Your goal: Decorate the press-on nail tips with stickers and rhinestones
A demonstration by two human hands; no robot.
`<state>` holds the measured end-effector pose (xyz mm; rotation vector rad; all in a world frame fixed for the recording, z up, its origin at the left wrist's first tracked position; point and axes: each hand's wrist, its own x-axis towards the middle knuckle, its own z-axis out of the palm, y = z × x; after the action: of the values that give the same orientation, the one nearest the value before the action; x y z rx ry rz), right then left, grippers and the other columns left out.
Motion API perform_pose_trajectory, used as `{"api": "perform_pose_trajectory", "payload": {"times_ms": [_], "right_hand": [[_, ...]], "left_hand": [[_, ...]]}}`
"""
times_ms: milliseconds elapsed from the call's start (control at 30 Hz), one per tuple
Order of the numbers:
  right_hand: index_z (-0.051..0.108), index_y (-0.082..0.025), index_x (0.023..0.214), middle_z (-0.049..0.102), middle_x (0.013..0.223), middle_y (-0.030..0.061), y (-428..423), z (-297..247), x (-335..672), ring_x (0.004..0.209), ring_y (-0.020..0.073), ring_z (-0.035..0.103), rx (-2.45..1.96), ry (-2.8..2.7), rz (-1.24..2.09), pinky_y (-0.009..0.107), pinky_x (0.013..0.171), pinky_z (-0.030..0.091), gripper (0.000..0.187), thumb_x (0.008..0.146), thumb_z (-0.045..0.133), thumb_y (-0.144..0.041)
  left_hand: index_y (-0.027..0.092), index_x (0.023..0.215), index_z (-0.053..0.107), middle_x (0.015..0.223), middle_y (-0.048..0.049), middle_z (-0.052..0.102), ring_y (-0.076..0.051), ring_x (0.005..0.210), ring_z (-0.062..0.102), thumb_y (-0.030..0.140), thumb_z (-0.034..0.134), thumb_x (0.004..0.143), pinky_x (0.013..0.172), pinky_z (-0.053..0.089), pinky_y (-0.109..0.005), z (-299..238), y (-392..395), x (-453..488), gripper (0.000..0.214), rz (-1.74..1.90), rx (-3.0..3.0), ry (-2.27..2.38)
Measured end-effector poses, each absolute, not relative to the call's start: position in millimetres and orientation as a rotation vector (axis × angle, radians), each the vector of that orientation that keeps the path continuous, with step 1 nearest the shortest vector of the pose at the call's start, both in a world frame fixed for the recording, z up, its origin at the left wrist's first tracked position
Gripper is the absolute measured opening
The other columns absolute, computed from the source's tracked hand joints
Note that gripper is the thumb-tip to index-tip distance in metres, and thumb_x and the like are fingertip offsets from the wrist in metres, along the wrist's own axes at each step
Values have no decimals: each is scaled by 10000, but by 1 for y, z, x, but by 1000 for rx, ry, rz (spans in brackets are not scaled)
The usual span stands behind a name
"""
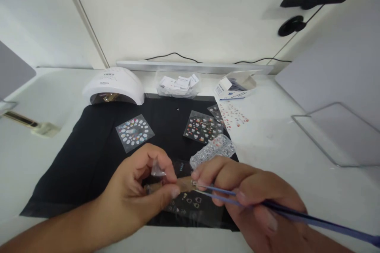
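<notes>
My left hand [139, 193] is closed in a pinch around a small clear nail tip [157, 172] and a brownish practice finger [181, 185], just above a black mat [89, 150]. My right hand [252, 201] grips blue tweezers [297, 215] whose tips meet the brownish piece beside my left thumb. Under the hands lies a dark sticker sheet with small heart shapes [190, 201]. A clear box of nail gems [212, 151] sits just beyond my right fingers.
On the mat lie a round-pattern sticker sheet [135, 131] and a colourful sticker sheet [203, 127]. A white nail lamp [114, 86], a bag of white packets [178, 85], an open small box [234, 86] and a wire stand [335, 134] sit around it.
</notes>
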<state>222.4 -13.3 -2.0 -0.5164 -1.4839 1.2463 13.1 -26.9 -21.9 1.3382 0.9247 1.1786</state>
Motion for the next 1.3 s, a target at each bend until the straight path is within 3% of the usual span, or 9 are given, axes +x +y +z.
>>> {"api": "perform_pose_trajectory", "payload": {"times_ms": [133,200,300,500,667,800,933,1133,1300], "right_hand": [[749,-294,993,665,704,42,-12,-2,222,763,238,649,-527,-1441,1250,477,760,569,211,953,547,-336],[759,-288,994,662,710,48,-12,-2,221,758,237,648,-521,-1437,1260,479,757,567,210,946,558,-331],[763,-292,991,642,693,50,-11,-4,220,750,244,643,-523,-1430,1265,479,730,560,197,933,579,-332],[765,-285,933,607,640,44,-11,-8,220,736,252,628,-560,-1425,1344,456,677,549,180,912,589,-321],[763,-274,914,625,646,45,-13,-6,217,728,251,631,-595,-1421,1295,463,683,557,164,913,606,-322],[757,-253,851,661,658,47,-16,3,219,742,257,668,-673,-1487,1223,507,835,555,174,905,627,-356],[742,-275,847,679,659,10,-14,7,225,730,233,684,-681,-1453,1081,497,1003,504,191,912,628,-413],[697,-258,871,699,689,32,-11,-2,221,795,261,704,-578,-1652,1080,559,1041,479,263,976,499,-394],[731,-289,938,694,710,46,-14,-7,216,819,262,669,-609,-1429,1132,491,850,562,177,938,570,-362]], "left_hand": [[376,1206,554,860,56,623,-69,725,591,-38,656,803,661,499,-137,-25,-31,14,587,1117,1221,728],[405,1210,567,844,64,608,-57,689,571,-67,639,790,624,480,-116,-23,-30,14,636,1054,1232,736],[375,1141,601,814,65,605,-44,639,533,-38,656,802,586,454,-96,-18,-28,12,537,923,1222,764],[282,1136,607,816,27,638,-83,695,561,185,702,879,630,497,-153,-17,-28,8,290,824,1087,801],[249,1091,625,812,11,650,-97,695,618,163,653,904,623,526,-168,-15,-27,11,207,779,1058,907],[281,1129,606,808,33,628,-86,662,631,108,622,909,618,541,-162,-14,-26,13,281,951,1160,915],[256,1026,646,759,26,617,-80,619,577,136,605,937,564,510,-139,-18,-25,12,155,1125,1280,990],[230,979,626,731,10,650,-122,578,621,216,640,929,478,537,-189,-27,-22,18,54,1266,1218,1041],[243,997,629,834,2,701,-112,663,655,169,727,865,548,552,-165,-33,-24,21,180,1266,1263,941]]}}
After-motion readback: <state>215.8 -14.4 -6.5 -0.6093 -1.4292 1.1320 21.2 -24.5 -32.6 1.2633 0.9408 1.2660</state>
